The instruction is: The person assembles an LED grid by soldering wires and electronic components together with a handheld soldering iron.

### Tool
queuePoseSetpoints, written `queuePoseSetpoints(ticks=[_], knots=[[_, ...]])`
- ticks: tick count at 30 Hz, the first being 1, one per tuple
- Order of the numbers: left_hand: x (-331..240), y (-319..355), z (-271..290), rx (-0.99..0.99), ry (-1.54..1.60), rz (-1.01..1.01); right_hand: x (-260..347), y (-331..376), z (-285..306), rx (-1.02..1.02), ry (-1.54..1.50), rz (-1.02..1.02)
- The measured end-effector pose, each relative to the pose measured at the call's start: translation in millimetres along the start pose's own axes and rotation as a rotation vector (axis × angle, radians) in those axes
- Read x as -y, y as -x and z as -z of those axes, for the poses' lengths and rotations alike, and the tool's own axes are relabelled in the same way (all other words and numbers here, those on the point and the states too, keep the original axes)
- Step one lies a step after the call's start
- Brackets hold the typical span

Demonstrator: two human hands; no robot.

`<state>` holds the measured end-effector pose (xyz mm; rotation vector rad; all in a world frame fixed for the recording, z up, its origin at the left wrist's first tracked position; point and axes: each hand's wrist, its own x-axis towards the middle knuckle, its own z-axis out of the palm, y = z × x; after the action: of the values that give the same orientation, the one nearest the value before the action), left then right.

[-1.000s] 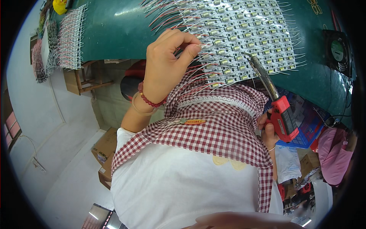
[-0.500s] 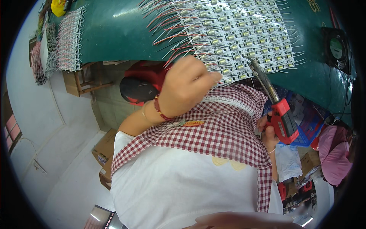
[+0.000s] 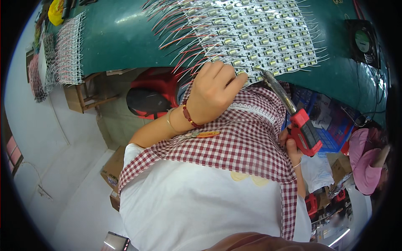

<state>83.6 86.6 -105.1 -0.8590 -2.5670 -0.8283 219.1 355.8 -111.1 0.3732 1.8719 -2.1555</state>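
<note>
Circuit-board panel point(image 3: 259, 31) is lying on the green counter point(image 3: 113, 42) in front of us, its near edge reaching our checked apron point(image 3: 226, 146) and its red and white wires point(image 3: 180, 39) fanning out to the left. Compared with a second ago, we are holding our left hand point(image 3: 215, 90) lower, at the panel's near edge instead of up among those wires. Its fingers are curling, and the back of the hand is hiding most of their tips, so we are not managing to tell whether they are pinching anything. Our right hand point(image 3: 292, 146) is closing its fingers around the red handle of the soldering iron point(image 3: 300, 120). We are angling the iron's tip over the panel, slightly nearer its near edge than half a second ago; whether it is touching a board, we are not making out. In our judgement, this is bringing left hand and iron together on one near patch of the work. Well apart on the left, a second wired panel point(image 3: 69, 52) is lying.
</note>
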Motion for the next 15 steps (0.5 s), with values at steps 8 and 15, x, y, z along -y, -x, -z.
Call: queuePoseSetpoints(ticks=[8,15], knots=[[0,-10,0,0.073,0.002,0.050,-4,-1,2,0.032,0.051,0.004],[3,-12,-1,0.099,0.037,0.030,-6,0,3,-0.005,0.108,-0.031]])
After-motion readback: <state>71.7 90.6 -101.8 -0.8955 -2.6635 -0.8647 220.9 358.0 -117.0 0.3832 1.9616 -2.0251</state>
